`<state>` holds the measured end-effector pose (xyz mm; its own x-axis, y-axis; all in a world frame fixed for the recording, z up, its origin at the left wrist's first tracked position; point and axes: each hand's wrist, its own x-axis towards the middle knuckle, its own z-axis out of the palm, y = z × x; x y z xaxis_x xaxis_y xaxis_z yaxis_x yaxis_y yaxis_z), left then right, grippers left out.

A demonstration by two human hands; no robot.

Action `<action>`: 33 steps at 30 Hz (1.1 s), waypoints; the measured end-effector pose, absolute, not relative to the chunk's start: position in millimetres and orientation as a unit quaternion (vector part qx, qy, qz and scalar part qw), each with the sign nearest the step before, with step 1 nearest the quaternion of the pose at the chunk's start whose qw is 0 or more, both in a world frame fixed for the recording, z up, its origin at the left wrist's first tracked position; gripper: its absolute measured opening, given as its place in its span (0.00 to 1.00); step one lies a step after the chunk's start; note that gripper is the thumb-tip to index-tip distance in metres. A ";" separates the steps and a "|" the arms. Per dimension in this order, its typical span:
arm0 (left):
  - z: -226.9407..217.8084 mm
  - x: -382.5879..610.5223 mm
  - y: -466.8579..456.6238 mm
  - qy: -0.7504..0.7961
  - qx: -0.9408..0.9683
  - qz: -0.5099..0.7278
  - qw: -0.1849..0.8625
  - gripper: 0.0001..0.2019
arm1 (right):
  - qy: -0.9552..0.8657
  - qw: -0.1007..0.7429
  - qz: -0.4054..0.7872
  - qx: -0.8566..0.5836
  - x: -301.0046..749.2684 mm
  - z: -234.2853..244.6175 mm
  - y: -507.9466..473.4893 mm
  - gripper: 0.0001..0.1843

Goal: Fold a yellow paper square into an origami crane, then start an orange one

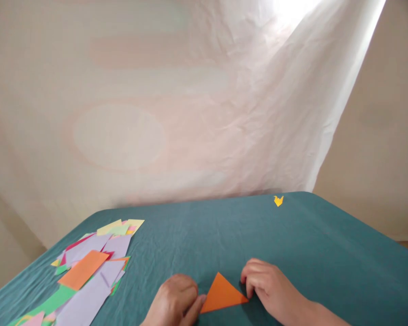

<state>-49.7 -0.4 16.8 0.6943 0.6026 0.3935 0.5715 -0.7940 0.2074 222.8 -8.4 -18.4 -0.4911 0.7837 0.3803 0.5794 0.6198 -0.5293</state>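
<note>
An orange paper (222, 293) folded into a triangle lies on the cloth-covered table, its peak pointing away from me. My left hand (177, 296) is at the triangle's left corner, fingers curled and thumb pressed against the paper's edge. At the right corner, my right hand (270, 287) has its fingers bent and drawn together, the fingertips on the paper's tip. The undersides of both hands' fingers are partly hidden.
To the left spreads a loose pile of coloured paper sheets (91, 299), with an orange sheet (83, 270) on top. A small yellow folded-paper bird (278, 201) stands near the far edge of the green tablecloth (190, 235). Behind the table hangs a pale curtain (197, 113).
</note>
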 end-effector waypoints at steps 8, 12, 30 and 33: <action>-28.3 -52.9 11.9 0.369 0.903 0.200 0.090 0.35 | -0.797 0.331 0.262 -0.432 210.5 -11.8 -16.0 0.22; -34.6 -50.4 11.0 0.362 0.903 0.204 0.108 0.32 | -0.803 0.326 0.286 -0.409 207.3 -7.7 -18.5 0.28; -13.1 -40.7 7.9 0.241 0.937 0.250 0.040 0.08 | -0.927 0.254 -0.015 -0.276 205.6 -2.4 -14.8 0.13; -15.8 -44.6 11.1 0.251 0.932 0.263 0.009 0.10 | -0.915 0.266 -0.062 -0.297 206.6 -2.4 -15.5 0.11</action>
<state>-44.6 11.1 -15.8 0.7357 0.4720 0.4858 0.4627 -0.8740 0.1485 206.6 -15.5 -2.4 -0.6823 0.5108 0.5230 0.5763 0.8160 -0.0450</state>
